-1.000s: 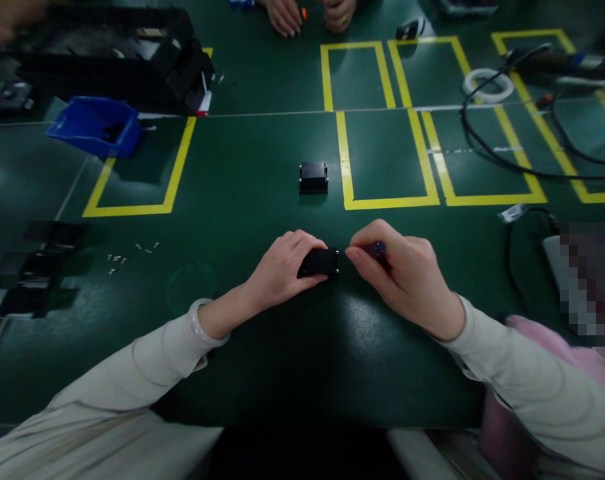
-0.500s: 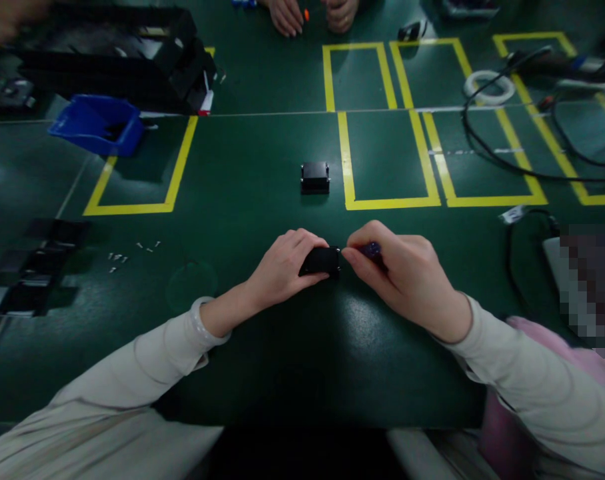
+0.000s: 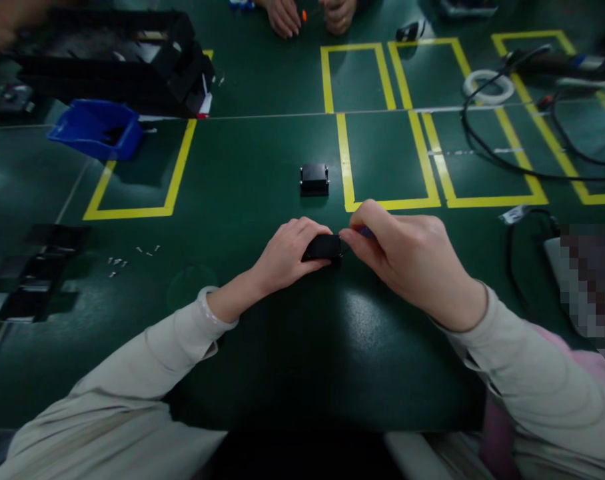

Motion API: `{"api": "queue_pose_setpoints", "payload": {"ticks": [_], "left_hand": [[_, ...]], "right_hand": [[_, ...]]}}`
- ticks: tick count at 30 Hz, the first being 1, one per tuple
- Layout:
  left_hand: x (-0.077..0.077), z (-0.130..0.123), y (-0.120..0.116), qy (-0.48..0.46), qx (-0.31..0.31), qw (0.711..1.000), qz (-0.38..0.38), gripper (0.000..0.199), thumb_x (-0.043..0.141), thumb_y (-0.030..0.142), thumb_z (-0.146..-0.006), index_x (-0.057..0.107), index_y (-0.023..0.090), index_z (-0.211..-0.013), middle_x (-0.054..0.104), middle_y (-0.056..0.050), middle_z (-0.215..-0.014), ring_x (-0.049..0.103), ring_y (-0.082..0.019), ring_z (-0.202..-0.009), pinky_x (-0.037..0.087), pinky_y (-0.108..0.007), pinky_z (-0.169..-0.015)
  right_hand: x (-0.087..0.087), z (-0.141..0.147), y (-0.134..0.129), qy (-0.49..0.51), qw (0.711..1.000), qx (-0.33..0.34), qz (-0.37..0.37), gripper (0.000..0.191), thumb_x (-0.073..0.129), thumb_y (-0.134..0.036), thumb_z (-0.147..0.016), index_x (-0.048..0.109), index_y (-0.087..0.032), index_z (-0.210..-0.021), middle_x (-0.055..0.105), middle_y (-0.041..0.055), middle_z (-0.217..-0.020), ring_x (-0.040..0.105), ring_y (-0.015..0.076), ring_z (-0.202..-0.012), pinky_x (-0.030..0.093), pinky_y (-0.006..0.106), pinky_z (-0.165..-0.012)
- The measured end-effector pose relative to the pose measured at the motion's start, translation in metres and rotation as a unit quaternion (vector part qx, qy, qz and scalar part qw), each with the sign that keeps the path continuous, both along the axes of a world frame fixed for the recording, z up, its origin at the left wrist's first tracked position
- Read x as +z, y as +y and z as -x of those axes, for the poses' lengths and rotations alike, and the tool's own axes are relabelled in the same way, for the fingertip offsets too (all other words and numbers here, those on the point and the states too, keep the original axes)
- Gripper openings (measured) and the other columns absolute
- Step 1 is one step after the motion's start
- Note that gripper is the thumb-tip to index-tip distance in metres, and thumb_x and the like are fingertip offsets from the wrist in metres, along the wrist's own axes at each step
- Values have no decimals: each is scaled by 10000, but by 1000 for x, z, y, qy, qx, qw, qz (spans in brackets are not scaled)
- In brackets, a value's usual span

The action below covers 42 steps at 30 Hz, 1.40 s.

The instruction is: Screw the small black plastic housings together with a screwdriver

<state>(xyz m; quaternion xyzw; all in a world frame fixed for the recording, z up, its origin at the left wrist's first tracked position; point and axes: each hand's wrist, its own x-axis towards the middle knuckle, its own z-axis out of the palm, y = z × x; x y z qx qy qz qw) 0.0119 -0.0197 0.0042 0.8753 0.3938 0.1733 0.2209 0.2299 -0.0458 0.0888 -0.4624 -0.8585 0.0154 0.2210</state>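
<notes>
My left hand (image 3: 293, 253) is closed around a small black box (image 3: 323, 247), fingers on its far side and thumb on the near side. The box's right end, with small shiny screws, sticks out of the grip. My right hand (image 3: 397, 257) is closed on a screwdriver (image 3: 366, 231); a bit of its purplish handle shows between the fingers. Its thin dark shaft points at the right end of the box, but the tip is too small to make out. Farther up the table sits a second black box (image 3: 314, 179) with shiny screws at its corners.
Loose screws (image 3: 116, 262) and black flat parts (image 3: 42, 267) lie at the left. A blue bin (image 3: 97, 127) stands before a large black tray (image 3: 107, 80). Black cable (image 3: 487, 147) and a white ring (image 3: 489, 87) are at the right. A co-worker's hands (image 3: 310, 17) are opposite.
Both my hands and the held box have moved slightly away from me. My right hand has turned and risen, hiding more of the screwdriver's handle.
</notes>
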Motion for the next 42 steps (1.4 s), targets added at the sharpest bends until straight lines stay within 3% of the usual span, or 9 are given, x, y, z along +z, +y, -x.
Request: {"api": "queue_pose_setpoints", "payload": {"ticks": [4, 10, 16, 22, 28, 33, 39, 42], "left_hand": [[-4, 1, -1, 18, -18, 999, -45, 489, 616, 379, -979, 487, 247, -1431, 587, -84, -1222, 547, -254, -1092, 447, -398, -941], [-8, 2, -2, 57, -37, 994, -88, 524, 566, 354, -1007, 433, 277, -1509, 568, -97, -1222, 531, -251, -1065, 452, -392, -905], [-8, 2, -3, 62, -37, 991, -112, 544, 561, 354, -1011, 410, 260, -1525, 573, -102, -1206, 537, -249, -1052, 459, -393, -897], [-7, 2, -4, 70, -39, 990, -119, 528, 561, 353, -1010, 440, 239, -1511, 573, -109, -1207, 538, -250, -1051, 464, -392, -900], [-8, 2, -4, 69, -33, 990, -119, 544, 554, 356, -1012, 422, 254, -1529, 566, -109, -1216, 534, -253, -1059, 465, -398, -908], [-10, 2, -4, 68, -34, 989, -125, 555, 551, 354, -1013, 404, 254, -1538, 557, -109, -1204, 532, -246, -1037, 471, -393, -890], [-7, 1, -4, 78, -30, 990, -111, 543, 551, 361, -1013, 416, 256, -1528, 572, -111, -1220, 538, -257, -1065, 481, -407, -912], [-6, 1, -4, 85, -28, 990, -110, 539, 541, 369, -1018, 410, 262, -1530, 575, -108, -1222, 540, -260, -1065, 482, -406, -905]], "right_hand": [[-3, -2, 0, 9, 1000, 6, 1, 269, 422, -331, -1031, 572, -156, -891, 532, -24, -574, 467, 90, -463, 220, 232, -489], [-1, -4, -2, 3, 999, 33, -25, 127, 461, -171, -969, 579, -132, -940, 584, -23, -643, 482, 82, -495, 263, 220, -490], [-5, -3, -3, -3, 996, 30, -86, 253, 501, -312, -1010, 575, -162, -820, 570, -29, -582, 505, 98, -486, 259, 242, -495], [-6, -3, 0, 12, 997, 23, -66, 115, 486, -145, -957, 594, -125, -924, 608, -13, -664, 532, 90, -524, 302, 228, -508], [-6, -8, 2, -8, 997, 4, -78, 243, 512, -288, -992, 586, -149, -808, 538, -26, -559, 503, 104, -470, 261, 252, -488], [-8, -7, 1, 15, 998, 14, -59, 120, 493, -167, -953, 605, -128, -977, 601, -25, -650, 527, 87, -512, 310, 229, -517], [-7, -6, 0, -12, 996, 2, -85, 258, 472, -279, -999, 600, -155, -814, 571, -22, -572, 518, 101, -494, 267, 253, -508], [-8, -5, 0, 0, 997, 11, -76, 230, 456, -251, -1001, 615, -151, -868, 613, -19, -613, 538, 93, -510, 268, 248, -517]]}}
